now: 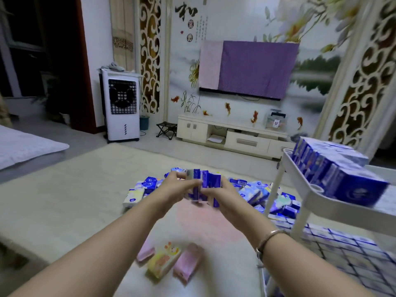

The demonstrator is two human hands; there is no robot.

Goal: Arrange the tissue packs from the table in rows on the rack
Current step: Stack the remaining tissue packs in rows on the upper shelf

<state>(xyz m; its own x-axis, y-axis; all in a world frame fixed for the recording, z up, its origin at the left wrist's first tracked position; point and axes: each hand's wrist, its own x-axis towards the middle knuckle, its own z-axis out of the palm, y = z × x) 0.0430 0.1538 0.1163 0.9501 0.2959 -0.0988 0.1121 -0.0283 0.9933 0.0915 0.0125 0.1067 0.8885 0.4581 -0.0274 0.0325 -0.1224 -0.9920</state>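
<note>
Air cooler [122, 106]: stands upright on the floor by the far wall, well left of and beyond both hands.
Pale packs [134, 195]: lie flat on the table [85, 189], just left of the left hand's fingers and a little lower.
Near packs [169, 261]: two pink and one yellow, side by side on the table, well below the fingers and between the forearms.
Left hand [171, 187]: raised over the table; its fingers [179, 175] curl round the left end of the held bunch, thumb side toward the camera. Blur hides how each finger lies.
Held bunch [203, 185]: several blue tissue packs standing on edge, pressed together between the two hands, above the table and clear of it.
Right hand [225, 197]: grips the right end of the bunch; its fingers [216, 190] wrap against the last pack. A bracelet [271, 237] sits on the wrist.
Loose heap [257, 194]: blue and white packs tumbled on the table behind and to the right of the fingers, reaching to the rack's leg.
Rack [310, 189]: white, well right of the right hand's fingers. Its top tray carries a row of blue packs [334, 168] standing on edge; a lower shelf [353, 254] is filled with packs in rows.
</note>
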